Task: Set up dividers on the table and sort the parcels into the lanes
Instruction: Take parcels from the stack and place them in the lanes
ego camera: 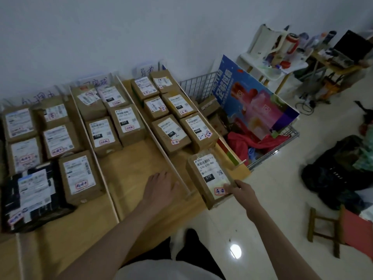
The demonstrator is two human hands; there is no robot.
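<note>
Parcel at lower right, pinched by our right hand, should slide squarely into its lane while our spread left hand steadies the table.

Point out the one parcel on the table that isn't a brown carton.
The black plastic-wrapped parcel at the near end of the leftmost lane; every other parcel there is a brown cardboard box.

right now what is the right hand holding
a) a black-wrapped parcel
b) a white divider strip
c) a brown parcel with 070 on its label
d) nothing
c: the right hand grips the near corner of the brown parcel marked 070 at the right end of the table, while the left hand rests flat on the wood.
</note>
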